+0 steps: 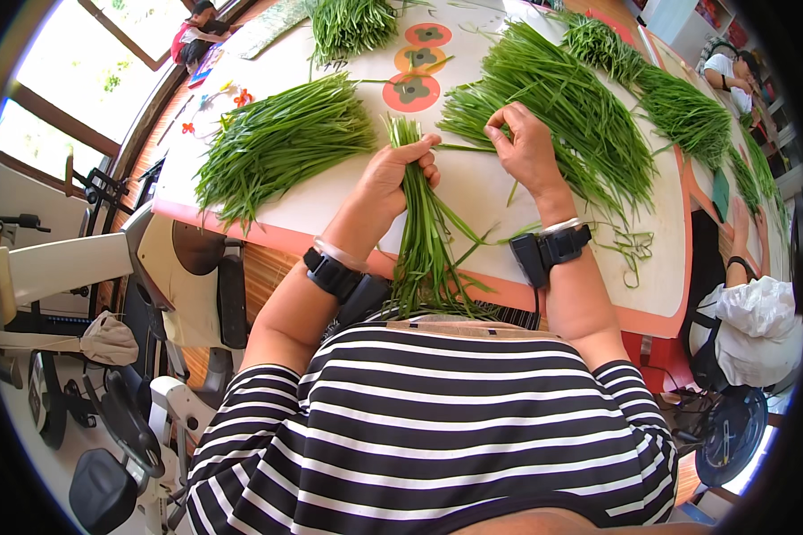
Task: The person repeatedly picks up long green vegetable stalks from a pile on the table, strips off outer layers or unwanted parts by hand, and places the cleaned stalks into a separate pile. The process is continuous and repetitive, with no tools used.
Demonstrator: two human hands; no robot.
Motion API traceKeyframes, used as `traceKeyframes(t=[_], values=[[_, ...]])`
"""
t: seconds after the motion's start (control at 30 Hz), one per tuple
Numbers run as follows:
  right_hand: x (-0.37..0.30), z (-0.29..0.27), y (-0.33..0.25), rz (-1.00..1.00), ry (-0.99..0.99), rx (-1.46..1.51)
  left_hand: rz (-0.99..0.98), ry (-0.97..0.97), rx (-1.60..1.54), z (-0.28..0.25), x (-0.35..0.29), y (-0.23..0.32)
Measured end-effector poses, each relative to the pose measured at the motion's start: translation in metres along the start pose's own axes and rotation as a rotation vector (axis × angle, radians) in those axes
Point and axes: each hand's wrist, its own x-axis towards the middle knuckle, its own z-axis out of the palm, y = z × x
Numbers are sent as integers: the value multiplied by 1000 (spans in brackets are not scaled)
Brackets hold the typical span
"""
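left hand gripping a green bunch between leafy heaps

from my distant seat i am watching through the head camera and using the held bunch (419, 227) of long green leaves as my landmark. the left hand (401, 174) is wrapping its fingers around it near the pale ends, thumb lying across the top. below that grip, the leaves are fanning out over the pink-edged near side of the white table (468, 185), toward the striped shirt (473, 401).

the right hand (522, 147) is hovering to the right of the held bunch, apart from it. its fingers are curling, with thumb and forefinger sitting narrowly together; i am seeing a thin stem near them, but i cannot tell whether they are pinching it.

just beyond that hand, right of the held bunch, the large heap (562, 102) of leaves is spreading. the left heap (285, 143) is lying left of the held bunch, and the far heap (352, 27) is sitting beyond it, slightly left. round orange patches (410, 92) with dark flower shapes are showing straight beyond the held bunch. well to its right, a co-worker's hand (746, 227) is resting near more greens (687, 111).
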Motion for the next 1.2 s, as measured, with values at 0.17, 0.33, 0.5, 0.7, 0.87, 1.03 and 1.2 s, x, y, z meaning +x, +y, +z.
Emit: traceKeyframes(t=[0.17, 0.33, 0.5, 0.7, 0.87, 1.03, 1.2], values=[[-2, -1, -17, 7, -77, 81, 72, -29, 13, 15, 14, -10], [-2, -6, -16, 162, -206, 230, 125, -66, 36, 9, 13, -7], [-4, -4, 4, 76, -51, -181, 131, -264, -34, 1, -6, 14], [-5, 5, 14, 21, 12, -214, -29, -225, -96, -10, 1, 7], [-1, 3, 6, 68, 98, 2, -6, 18, -38, 6, 14, 2], [-3, 3, -9, 168, -135, 260, 86, -40, 1, 16, 22, -8], [-1, -3, 3, 236, -176, 278, 86, -125, -45, -2, 16, 0]])
